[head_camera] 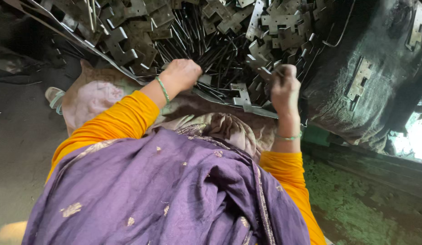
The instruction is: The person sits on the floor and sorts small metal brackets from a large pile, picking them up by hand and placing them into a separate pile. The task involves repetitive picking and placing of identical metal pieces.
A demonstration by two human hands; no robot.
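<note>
- The left hand point(184, 73) was curled into a loose fist, knuckles up, resting on the near edge of a heap of thin metal rods point(206, 50); what its fingers closed on, if anything, could not be told.
- The right hand point(284, 86) was also closed, its fingers folded around a small metal piece at the top of the fist, pressed against the pile of flat metal brackets point(274, 27).
- Each wrist carried a thin green bangle point(163, 89), and both arms wore orange sleeves point(125, 119).
- The rods were dark, straight and slender, lying crossed in a dense bundle between the two hands.
- The brackets were flat grey stamped plates with notched, stepped outlines, heaped loosely all around the rods; one lay just in front of the hands point(242, 96).
- A bent sheet-metal tray edge point(211, 97) held the heap just above the person's lap.
- A purple embroidered shawl point(174, 190) covered the lap.
- A dark, grimy sack point(370, 90) sat to the right, with more brackets lying on it.
- The floor point(20, 145) was dusty grey concrete, greenish on the right.
</note>
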